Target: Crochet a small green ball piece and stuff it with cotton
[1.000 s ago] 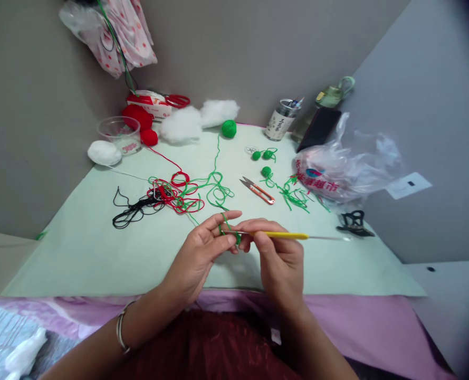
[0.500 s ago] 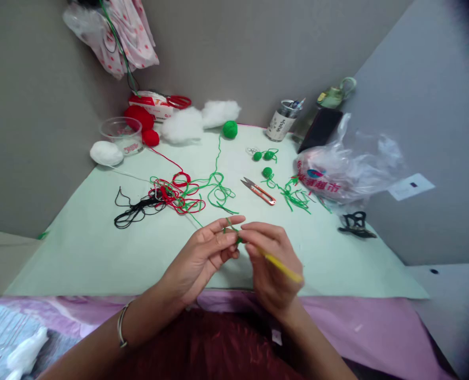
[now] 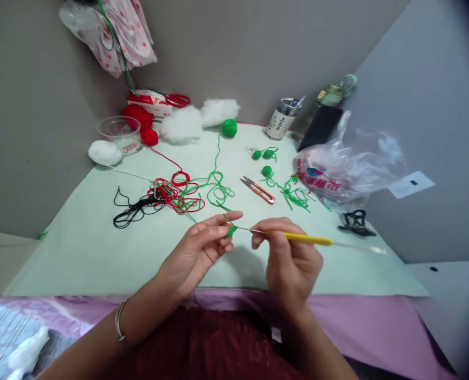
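Observation:
My left hand (image 3: 197, 248) pinches a small green crochet piece (image 3: 231, 231) between thumb and fingers, with green yarn running over its raised index finger. My right hand (image 3: 292, 258) is closed round the yellow handle of a crochet hook (image 3: 303, 238). The hook's thin metal shaft points left and its tip meets the green piece. Behind the hands lie loose green yarn (image 3: 219, 191), tangled red yarn (image 3: 181, 179) and a black yarn bundle (image 3: 135, 209). Orange-handled thread snips (image 3: 258, 190) rest just beyond my right hand.
At the back stand a green yarn ball (image 3: 229, 128), white stuffing (image 3: 182, 124), red yarn balls (image 3: 150, 137), a clear tub (image 3: 120, 136) and a pen cup (image 3: 283, 120). On the right are a plastic bag (image 3: 337, 169), a phone (image 3: 321, 128) and a black hair clip (image 3: 355, 222).
My right hand has moved right, away from my left hand. The hook has swung from a slant to nearly level, and its metal shaft now shows between the hands.

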A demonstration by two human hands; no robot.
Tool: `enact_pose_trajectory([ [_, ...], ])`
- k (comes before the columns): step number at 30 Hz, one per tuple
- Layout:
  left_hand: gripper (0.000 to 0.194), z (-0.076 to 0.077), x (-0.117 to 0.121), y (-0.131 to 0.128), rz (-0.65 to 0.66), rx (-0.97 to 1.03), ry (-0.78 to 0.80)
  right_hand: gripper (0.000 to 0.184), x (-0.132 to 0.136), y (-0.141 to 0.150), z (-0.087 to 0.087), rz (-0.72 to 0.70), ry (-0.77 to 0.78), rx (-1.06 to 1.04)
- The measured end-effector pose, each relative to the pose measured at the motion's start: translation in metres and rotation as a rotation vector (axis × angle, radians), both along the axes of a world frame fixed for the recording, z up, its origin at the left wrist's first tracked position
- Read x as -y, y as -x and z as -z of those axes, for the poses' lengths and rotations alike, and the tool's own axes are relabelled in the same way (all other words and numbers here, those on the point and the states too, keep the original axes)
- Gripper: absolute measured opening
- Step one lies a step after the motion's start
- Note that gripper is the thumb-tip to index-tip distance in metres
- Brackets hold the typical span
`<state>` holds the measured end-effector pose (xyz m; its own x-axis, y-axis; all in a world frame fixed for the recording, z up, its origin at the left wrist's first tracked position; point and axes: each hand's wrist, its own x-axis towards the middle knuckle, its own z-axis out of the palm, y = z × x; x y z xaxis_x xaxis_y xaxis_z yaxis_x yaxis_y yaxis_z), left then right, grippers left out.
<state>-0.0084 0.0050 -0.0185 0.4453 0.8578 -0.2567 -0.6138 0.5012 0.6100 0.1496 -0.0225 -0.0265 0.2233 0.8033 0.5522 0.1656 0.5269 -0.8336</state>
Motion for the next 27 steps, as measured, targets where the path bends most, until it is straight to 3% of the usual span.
enact_pose_trajectory([
  [3, 0.023, -0.002, 0.0, 0.0, -0.058, -0.073, -0.081, 0.021, -0.003, -0.001, -0.006, -0.138, 0.119, -0.205],
  [7, 0.03, -0.004, 0.005, -0.003, -0.053, -0.139, -0.15, 0.016, -0.004, 0.003, -0.006, -0.164, 0.114, -0.075],
  [12, 0.029, -0.005, 0.004, 0.001, 0.018, -0.127, -0.088, 0.023, -0.003, -0.001, -0.006, -0.216, 0.184, -0.194],
  [14, 0.029, -0.006, 0.004, 0.002, -0.001, -0.127, -0.09, 0.024, 0.001, -0.004, -0.006, -0.161, 0.142, -0.073],
  [18, 0.033, -0.005, 0.006, -0.002, -0.065, -0.1, -0.087, 0.026, 0.008, -0.003, 0.0, 0.009, -0.131, 0.472],
  [20, 0.037, -0.004, 0.006, -0.003, -0.043, -0.048, -0.053, 0.031, 0.01, -0.002, 0.003, 0.055, -0.206, 0.572],
  [23, 0.037, -0.002, 0.005, -0.002, 0.011, -0.017, 0.007, 0.026, 0.008, 0.0, 0.002, 0.036, -0.113, 0.3],
  [25, 0.034, -0.002, 0.004, -0.001, 0.005, -0.039, 0.005, 0.024, 0.005, 0.001, -0.002, -0.033, 0.012, 0.012],
  [27, 0.035, -0.002, 0.004, -0.002, -0.022, -0.077, -0.038, 0.024, 0.003, 0.002, -0.005, -0.111, 0.094, -0.143],
])
